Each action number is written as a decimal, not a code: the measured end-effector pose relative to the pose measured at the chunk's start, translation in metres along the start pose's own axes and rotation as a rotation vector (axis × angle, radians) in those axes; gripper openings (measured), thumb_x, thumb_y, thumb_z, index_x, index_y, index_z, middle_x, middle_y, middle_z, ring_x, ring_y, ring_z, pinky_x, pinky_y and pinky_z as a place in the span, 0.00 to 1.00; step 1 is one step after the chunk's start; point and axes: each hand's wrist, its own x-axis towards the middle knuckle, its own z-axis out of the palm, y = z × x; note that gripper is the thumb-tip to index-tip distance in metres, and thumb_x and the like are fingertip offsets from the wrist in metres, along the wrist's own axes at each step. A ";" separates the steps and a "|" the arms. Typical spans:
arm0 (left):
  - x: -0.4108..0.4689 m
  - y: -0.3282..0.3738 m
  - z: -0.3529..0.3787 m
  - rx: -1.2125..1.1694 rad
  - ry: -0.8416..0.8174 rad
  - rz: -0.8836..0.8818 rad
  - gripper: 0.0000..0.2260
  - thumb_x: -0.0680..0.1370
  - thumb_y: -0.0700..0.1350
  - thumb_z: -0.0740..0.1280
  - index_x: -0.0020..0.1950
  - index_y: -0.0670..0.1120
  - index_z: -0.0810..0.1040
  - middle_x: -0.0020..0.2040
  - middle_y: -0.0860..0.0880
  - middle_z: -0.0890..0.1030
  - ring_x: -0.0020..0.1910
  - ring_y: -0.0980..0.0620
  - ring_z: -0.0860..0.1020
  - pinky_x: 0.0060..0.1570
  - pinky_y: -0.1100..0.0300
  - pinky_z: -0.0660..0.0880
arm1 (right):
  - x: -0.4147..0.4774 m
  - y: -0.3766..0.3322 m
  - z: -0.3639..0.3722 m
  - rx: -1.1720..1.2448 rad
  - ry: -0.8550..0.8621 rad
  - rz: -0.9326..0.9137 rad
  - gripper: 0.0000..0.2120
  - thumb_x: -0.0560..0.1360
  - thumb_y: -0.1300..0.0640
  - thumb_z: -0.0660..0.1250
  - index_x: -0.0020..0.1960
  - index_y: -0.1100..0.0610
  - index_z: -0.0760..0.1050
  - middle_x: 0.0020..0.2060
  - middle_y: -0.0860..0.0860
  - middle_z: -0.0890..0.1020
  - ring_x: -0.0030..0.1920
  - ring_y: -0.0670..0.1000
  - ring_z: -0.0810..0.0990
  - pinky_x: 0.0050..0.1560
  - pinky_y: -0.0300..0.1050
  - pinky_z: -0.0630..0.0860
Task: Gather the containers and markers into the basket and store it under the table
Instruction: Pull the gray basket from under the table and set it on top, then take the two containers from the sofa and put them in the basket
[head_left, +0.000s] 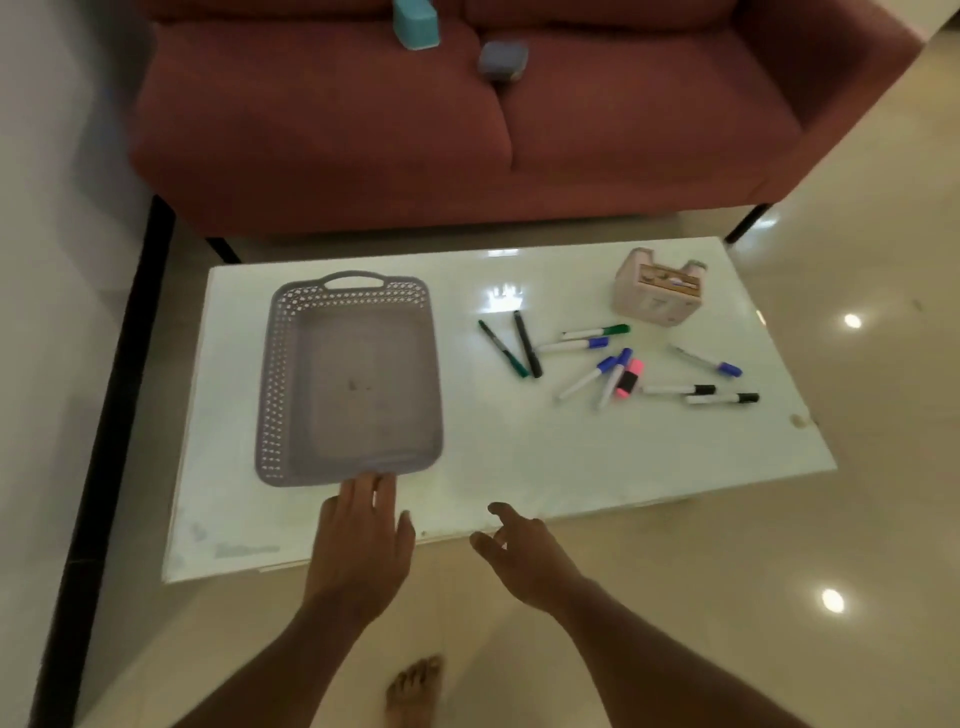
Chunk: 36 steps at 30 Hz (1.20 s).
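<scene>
Basket (349, 382) lengthwise away, handle (354, 281) far

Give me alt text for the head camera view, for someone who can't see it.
A person's open left hand touches the near rim of an empty grey basket on a white table, the open right hand hovering beside it. Markers lie scattered to the right near a beige container; two more containers sit on the red sofa behind.
</scene>
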 end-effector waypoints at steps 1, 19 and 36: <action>-0.002 0.026 -0.003 0.007 -0.017 0.059 0.17 0.75 0.49 0.61 0.60 0.41 0.72 0.55 0.42 0.78 0.52 0.42 0.76 0.48 0.48 0.76 | -0.012 0.011 -0.014 0.003 0.036 0.000 0.27 0.78 0.41 0.59 0.72 0.52 0.65 0.48 0.51 0.85 0.54 0.53 0.81 0.55 0.47 0.75; 0.058 0.488 -0.082 0.116 0.006 0.366 0.09 0.75 0.44 0.64 0.52 0.42 0.76 0.53 0.42 0.77 0.51 0.42 0.76 0.49 0.47 0.73 | -0.187 0.261 -0.425 -0.288 0.419 -0.106 0.22 0.80 0.45 0.58 0.70 0.53 0.65 0.57 0.54 0.80 0.60 0.56 0.77 0.59 0.52 0.73; 0.282 0.733 -0.043 0.133 -0.012 0.155 0.14 0.76 0.46 0.56 0.54 0.41 0.75 0.52 0.43 0.76 0.50 0.42 0.74 0.48 0.48 0.73 | -0.056 0.379 -0.783 -0.437 0.326 -0.267 0.23 0.80 0.47 0.58 0.73 0.54 0.63 0.67 0.52 0.74 0.66 0.53 0.70 0.61 0.51 0.73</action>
